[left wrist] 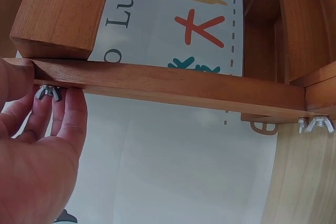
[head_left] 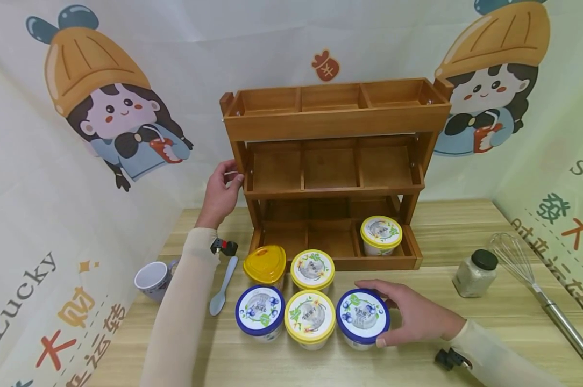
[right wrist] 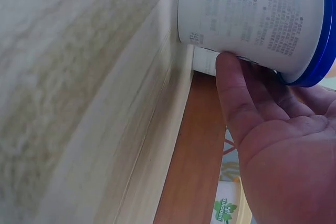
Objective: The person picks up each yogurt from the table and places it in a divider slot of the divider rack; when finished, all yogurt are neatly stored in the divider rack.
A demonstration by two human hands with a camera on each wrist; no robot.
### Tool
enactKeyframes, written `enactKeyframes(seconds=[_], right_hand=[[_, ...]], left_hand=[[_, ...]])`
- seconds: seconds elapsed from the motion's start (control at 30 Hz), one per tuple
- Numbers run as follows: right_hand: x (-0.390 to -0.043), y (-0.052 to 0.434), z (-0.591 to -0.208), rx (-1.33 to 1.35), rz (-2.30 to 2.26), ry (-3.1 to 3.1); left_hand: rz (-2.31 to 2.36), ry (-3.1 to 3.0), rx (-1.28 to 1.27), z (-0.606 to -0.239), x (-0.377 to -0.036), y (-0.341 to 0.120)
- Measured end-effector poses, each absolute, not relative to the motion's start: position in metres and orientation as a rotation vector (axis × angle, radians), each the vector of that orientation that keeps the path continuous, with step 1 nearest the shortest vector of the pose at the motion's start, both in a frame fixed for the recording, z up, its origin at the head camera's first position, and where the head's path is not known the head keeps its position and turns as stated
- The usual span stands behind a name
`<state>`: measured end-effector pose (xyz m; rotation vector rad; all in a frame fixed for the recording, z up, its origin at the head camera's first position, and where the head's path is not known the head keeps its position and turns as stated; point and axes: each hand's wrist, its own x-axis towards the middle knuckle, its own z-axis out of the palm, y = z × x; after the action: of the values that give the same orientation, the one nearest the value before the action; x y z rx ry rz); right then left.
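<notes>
My left hand [head_left: 221, 196] grips the left side post of a brown wooden shelf rack [head_left: 337, 127]. In the left wrist view, its thumb and fingers pinch the post [left wrist: 173, 85] around a metal wing nut [left wrist: 48, 92]. At the front, my right hand [head_left: 414, 313] holds a blue-lidded tub [head_left: 363, 317], thumb on the near side and fingers along the far side. Left of that tub are two yellow-lidded tubs [head_left: 310, 318] and another blue-lidded tub [head_left: 260, 310]. One more yellow-lidded tub [head_left: 381, 232] sits in the rack's bottom right compartment.
An amber-lidded container [head_left: 265, 265] and a pale blue spoon [head_left: 224, 287] lie left of the tubs. Farther left stands a mug [head_left: 153, 280], partly behind my sleeve. On the right are a black-capped jar [head_left: 475, 273] and a whisk [head_left: 538, 293]. Printed cloth walls surround the wooden table.
</notes>
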<state>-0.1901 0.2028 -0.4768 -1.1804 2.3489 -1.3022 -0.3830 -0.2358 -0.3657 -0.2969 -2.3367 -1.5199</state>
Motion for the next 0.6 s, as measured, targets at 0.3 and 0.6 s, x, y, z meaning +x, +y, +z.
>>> enactKeyframes(seconds=[0.3, 0.6], right_hand=[[-0.192, 0.203, -0.475, -1.173, -1.28, 2.368], [-0.199, 0.206, -0.463, -1.15, -1.279, 2.484]], left_hand=[[-1.498, -2.355, -0.291, -0.367, -0.382, -0.237], [-1.49, -2.348, -0.304, -0.366, -0.382, -0.237]])
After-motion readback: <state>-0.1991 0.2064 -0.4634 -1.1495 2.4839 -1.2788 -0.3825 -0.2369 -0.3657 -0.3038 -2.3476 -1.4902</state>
